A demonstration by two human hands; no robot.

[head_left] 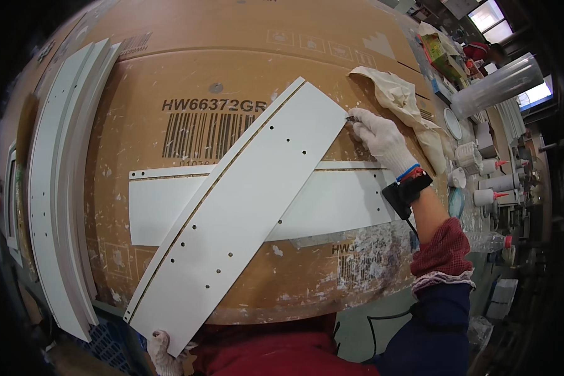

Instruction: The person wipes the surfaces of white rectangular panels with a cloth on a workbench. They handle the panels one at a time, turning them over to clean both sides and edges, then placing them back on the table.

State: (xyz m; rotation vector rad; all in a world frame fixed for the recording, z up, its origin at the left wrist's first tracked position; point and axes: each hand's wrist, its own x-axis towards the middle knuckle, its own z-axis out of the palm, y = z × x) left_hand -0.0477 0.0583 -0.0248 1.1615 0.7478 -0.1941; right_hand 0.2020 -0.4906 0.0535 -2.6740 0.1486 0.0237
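A long white drilled panel [244,207] with a groove along one edge lies slantwise, its near end at my body and its far end up to the right. My gloved left hand [161,352] grips the near end, fingers partly hidden beneath it. At the far right corner, my gloved right hand [379,136] is closed in a pinch, fingertips at the panel's edge. A small dark tip shows between them, too small to name. Under the slanted panel, a second white grooved panel [348,194] lies crosswise.
Brown cardboard [232,301], spotted with white, covers the table. White panels [47,188] are stacked on the left. At right are crumpled cream cloth [395,94], a clear plastic roll [498,84], white bottles with red tips [485,197] and a clear bottle [487,241].
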